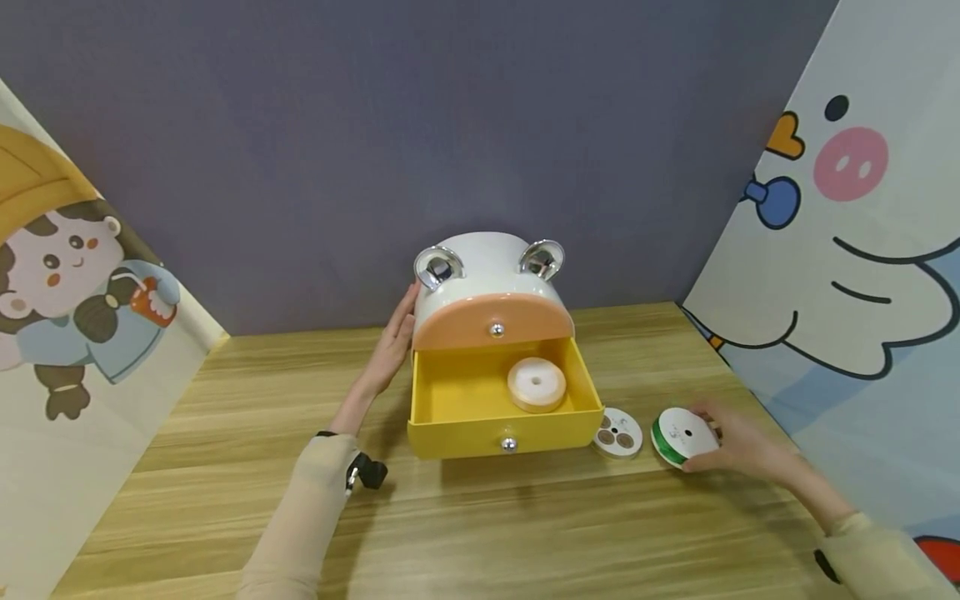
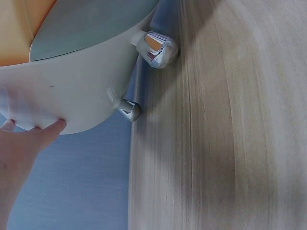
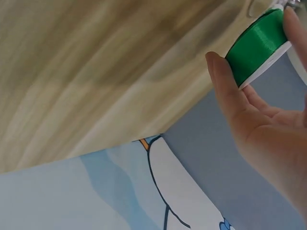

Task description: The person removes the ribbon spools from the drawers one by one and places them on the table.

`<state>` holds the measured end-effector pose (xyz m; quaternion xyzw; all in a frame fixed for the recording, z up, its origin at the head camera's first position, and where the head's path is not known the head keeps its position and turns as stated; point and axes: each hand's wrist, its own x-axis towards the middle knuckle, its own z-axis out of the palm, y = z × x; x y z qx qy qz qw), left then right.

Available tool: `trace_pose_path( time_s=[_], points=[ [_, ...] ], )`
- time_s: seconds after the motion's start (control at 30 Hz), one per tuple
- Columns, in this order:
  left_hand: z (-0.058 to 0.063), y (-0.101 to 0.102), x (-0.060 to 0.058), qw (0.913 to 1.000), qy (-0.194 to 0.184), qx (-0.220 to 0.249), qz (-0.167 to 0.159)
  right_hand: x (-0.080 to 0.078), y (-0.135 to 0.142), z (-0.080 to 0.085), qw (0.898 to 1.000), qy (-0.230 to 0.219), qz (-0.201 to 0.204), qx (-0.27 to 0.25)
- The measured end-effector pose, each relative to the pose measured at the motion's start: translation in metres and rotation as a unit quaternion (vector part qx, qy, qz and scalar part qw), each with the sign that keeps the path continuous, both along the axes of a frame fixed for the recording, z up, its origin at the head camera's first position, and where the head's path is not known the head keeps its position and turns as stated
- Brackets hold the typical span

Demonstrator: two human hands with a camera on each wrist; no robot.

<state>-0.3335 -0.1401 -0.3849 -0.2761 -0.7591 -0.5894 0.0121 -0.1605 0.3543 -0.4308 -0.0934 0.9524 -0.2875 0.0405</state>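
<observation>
Right grip (image 1: 742,444) pinches a white spool (image 1: 686,442) of shiny green ribbon (image 3: 258,47); left grip (image 1: 391,346), unclenched, touches a cabinet (image 1: 486,273).

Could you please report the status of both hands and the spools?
Right hand gripping green ribbon spool. Left hand touching white drawer box. Pale ribbon spool inside open yellow drawer. Another spool between green one and drawer.

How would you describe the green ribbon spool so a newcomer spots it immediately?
Find the silver-eared white cabinet with its open yellow drawer. Right of that drawer, beyond the spool with brownish circles, the right hand grips the green ribbon spool. Unlike its neighbours, it shows vivid green ribbon.
</observation>
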Motion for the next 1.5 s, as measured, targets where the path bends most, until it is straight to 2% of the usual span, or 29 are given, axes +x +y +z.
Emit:
trace_pose_path(
  time_s=[0.33,1.0,1.33,1.5],
  points=[
    [0.002,-0.001,0.003,1.0000,0.003,-0.003,0.005,0.000,0.001,-0.010,0.998,0.021,-0.012,0.059],
    [0.004,0.001,0.002,0.9997,0.010,-0.019,0.006,-0.005,0.004,-0.025,0.996,0.017,-0.005,0.091],
    [0.002,-0.001,0.001,0.9998,0.000,-0.015,0.010,-0.003,0.003,-0.023,0.993,0.025,0.005,0.114],
    [0.001,0.000,0.001,0.9999,0.001,-0.013,0.004,-0.002,0.005,-0.009,0.994,0.025,0.007,0.105]
  ],
)
